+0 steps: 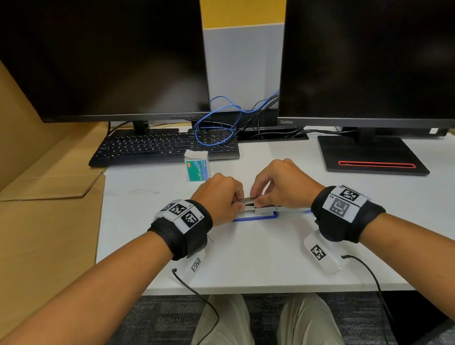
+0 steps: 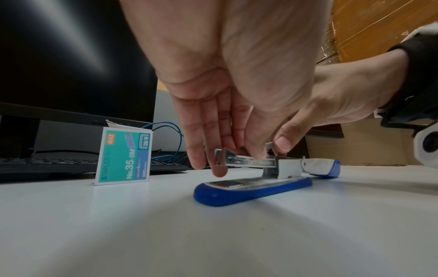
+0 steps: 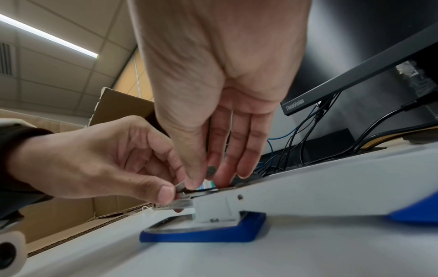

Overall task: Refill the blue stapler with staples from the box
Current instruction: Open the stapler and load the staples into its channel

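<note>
Pinching staple strip (image 1: 248, 199), seemingly: left hand (image 1: 221, 198), right hand (image 1: 285, 185) | stapler (image 2: 251, 184) mid-desk (image 1: 257, 257), box (image 1: 197, 166) behind

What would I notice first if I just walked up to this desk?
Probably the two hands, left hand and right hand, meeting over the opened blue stapler on the white desk, fingers pinching a strip of staples at its metal track. Just behind stands the teal staple box, under two big dark monitors.
</note>
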